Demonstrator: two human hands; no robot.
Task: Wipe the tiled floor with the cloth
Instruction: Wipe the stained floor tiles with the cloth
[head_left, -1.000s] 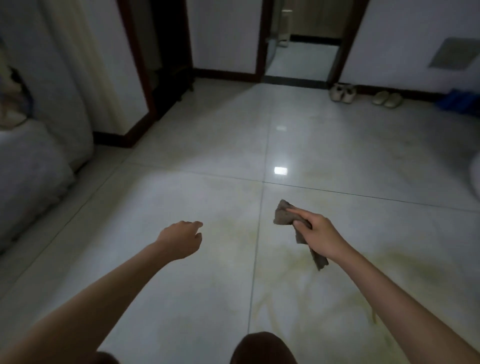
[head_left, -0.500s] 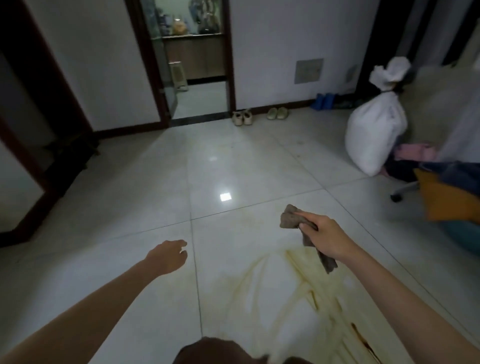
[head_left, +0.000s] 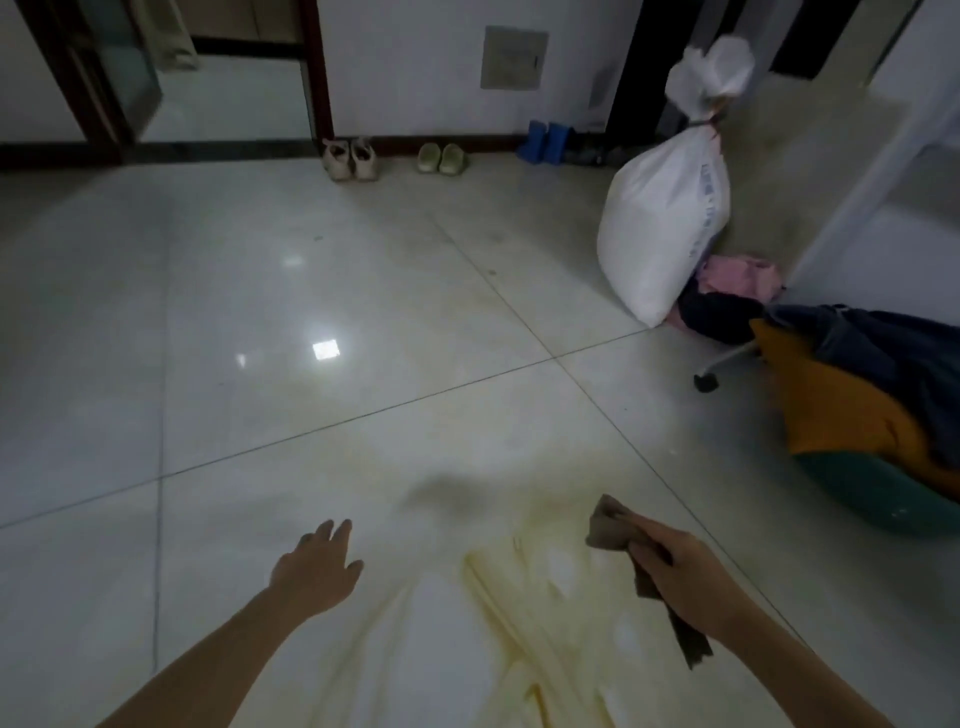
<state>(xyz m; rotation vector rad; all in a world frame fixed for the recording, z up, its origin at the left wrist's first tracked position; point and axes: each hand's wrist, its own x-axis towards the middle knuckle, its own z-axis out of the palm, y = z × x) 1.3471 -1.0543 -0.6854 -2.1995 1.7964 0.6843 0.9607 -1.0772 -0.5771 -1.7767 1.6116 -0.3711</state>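
The glossy white tiled floor fills the view. A yellowish-brown smeared stain spreads over the near tile between my arms. My right hand is closed around a crumpled brown cloth, held above the stain's right side, with one end of the cloth hanging down below my wrist. My left hand hovers over the floor left of the stain, fingers spread, holding nothing.
A tied white sack leans at the right with pink cloth behind it. A green basin holds orange and dark clothes beside a chair caster. Shoes, slippers and blue boots line the far wall.
My view has swung right and down, bringing the sack, the basin and the stain into sight. Both hands have dropped lower in the view; the right keeps hold of the cloth.
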